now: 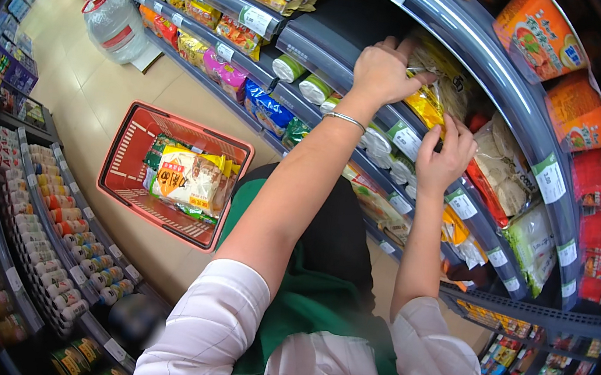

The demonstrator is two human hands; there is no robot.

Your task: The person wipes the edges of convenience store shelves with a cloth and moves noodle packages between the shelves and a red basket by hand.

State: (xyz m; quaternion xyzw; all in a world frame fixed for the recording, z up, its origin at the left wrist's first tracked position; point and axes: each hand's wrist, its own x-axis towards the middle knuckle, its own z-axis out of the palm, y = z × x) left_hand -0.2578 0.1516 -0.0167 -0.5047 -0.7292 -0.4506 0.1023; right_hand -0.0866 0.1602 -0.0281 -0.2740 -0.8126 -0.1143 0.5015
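Note:
My left hand, with a metal bangle at its wrist, reaches onto a dark shelf. Its fingers touch the near end of a yellow, clear-windowed noodle bag. To the right, my right hand rests its fingertips at the lower edge of the same bag, by the shelf's front lip. Whether either hand grips the bag cannot be told. Beside my right hand lies a clear noodle bag with a red edge. A red shopping basket stands on the floor at the left, holding several noodle packs.
Shelf edges with price tags curve around my arms. Orange instant-noodle tubs stand above right. Below the shelf are green-and-white rolls. Large clear bottles stand on the floor beyond the basket. Bottled goods fill the left shelves.

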